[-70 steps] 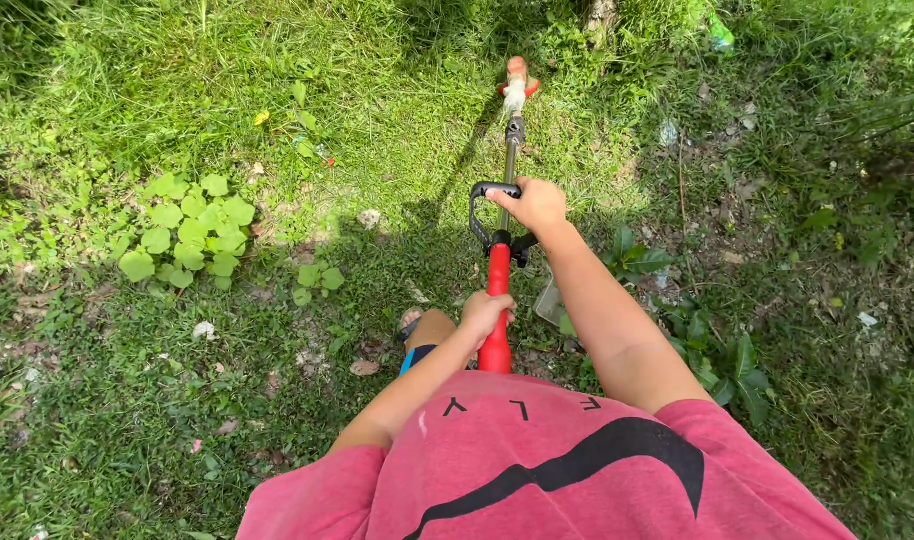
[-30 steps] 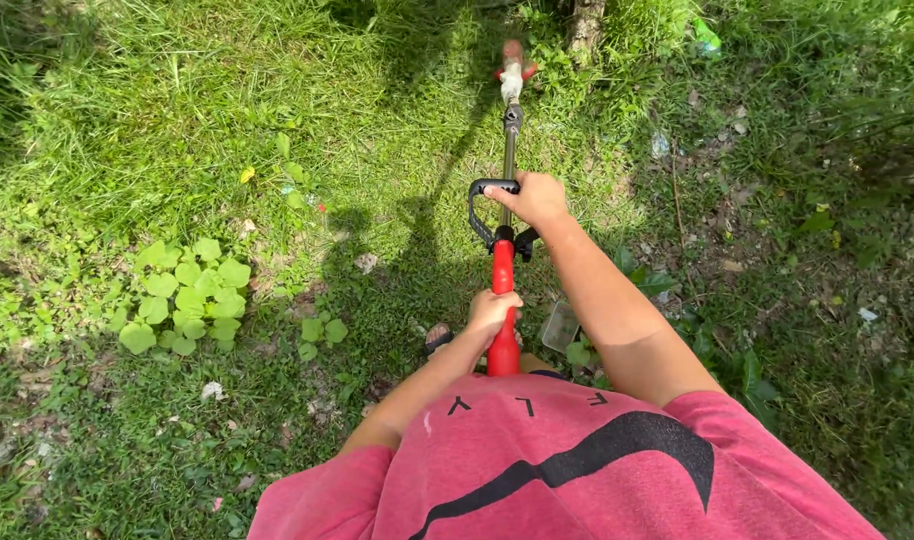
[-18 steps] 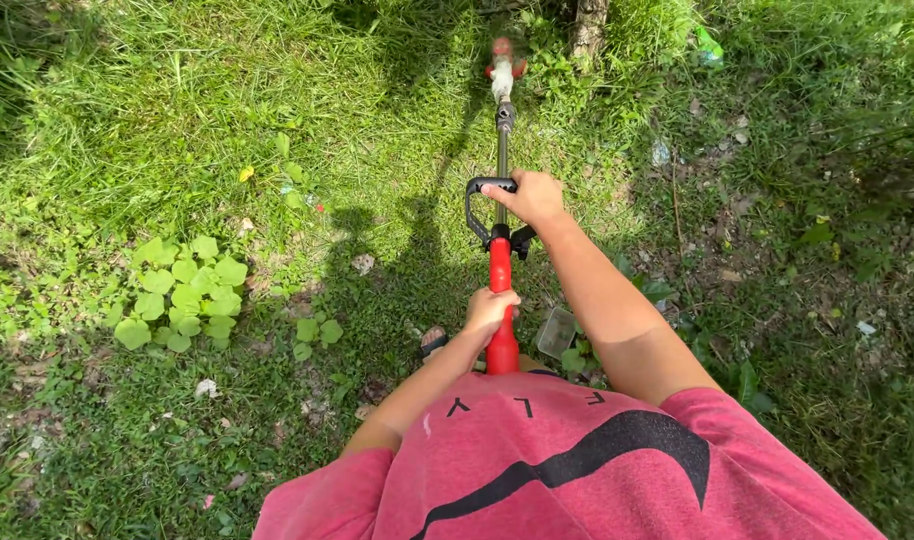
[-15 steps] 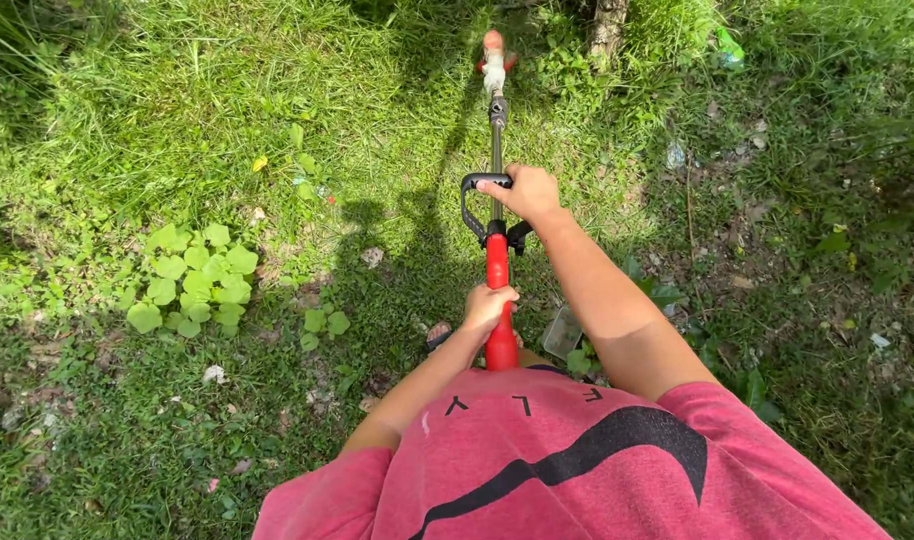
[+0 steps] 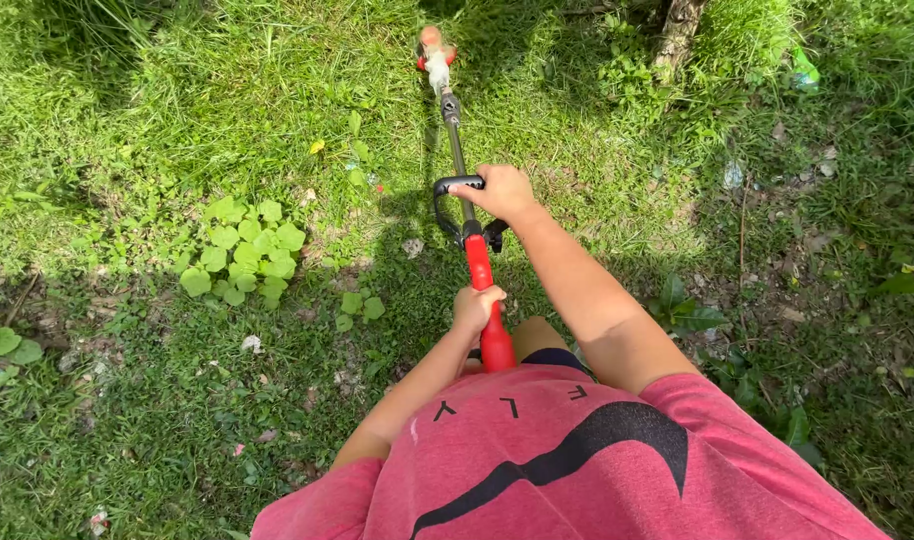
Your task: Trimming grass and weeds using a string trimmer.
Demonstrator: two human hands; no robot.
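Observation:
I hold a red string trimmer [image 5: 482, 285] that slants away from me over the grass. My right hand [image 5: 497, 192] grips its black loop handle, arm stretched forward. Closer to my body, my left hand [image 5: 475, 306] is closed around the red rear grip. The thin metal shaft runs up to the trimmer head [image 5: 435, 56], which sits low over the grass at the top of the view. My pink shirt fills the bottom of the picture.
A patch of broad-leaved weeds [image 5: 245, 250] grows to the left. A tree trunk base [image 5: 677, 30] stands at the top right, with a green scrap of litter [image 5: 805, 72] near it. Bare, shaded soil and dry leaves lie to the right.
The trimmer head has swung leftward across the grass, away from the tree trunk. Both hands have kept their grip on the handles.

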